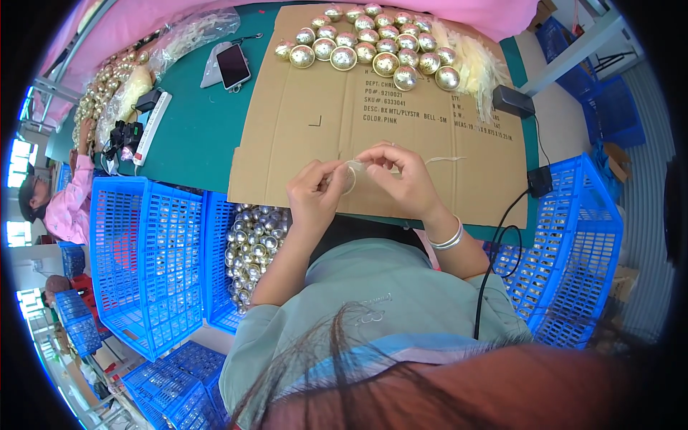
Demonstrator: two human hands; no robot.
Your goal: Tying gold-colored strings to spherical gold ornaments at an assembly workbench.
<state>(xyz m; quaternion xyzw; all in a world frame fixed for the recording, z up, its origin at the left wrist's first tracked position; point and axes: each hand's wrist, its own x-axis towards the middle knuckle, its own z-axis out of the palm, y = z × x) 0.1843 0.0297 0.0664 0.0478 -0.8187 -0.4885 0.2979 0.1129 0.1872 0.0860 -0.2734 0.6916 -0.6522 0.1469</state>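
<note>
Over the near part of a flat cardboard sheet [308, 129], my two hands meet with their fingertips almost touching. My left hand [315, 193] is closed in a pinch on a thin pale string [446, 159]. My right hand [401, 179] pinches the same string, whose loose tail runs out to the right past the knuckles. Between the hands shows the curved rim of a small round gold bell [350, 180], mostly hidden by the fingers. At the sheet's far side lie several shiny gold bells [365, 51], with a bundle of pale yellow strings [473, 68] to their right.
Blue crates stand left [147, 265] and right [573, 244] of me; another holds many metallic bells [254, 251]. A phone [233, 67], power strip [153, 129] and black box [513, 102] lie on the table. A black cable [494, 251] hangs at right. Another person [64, 201] works far left.
</note>
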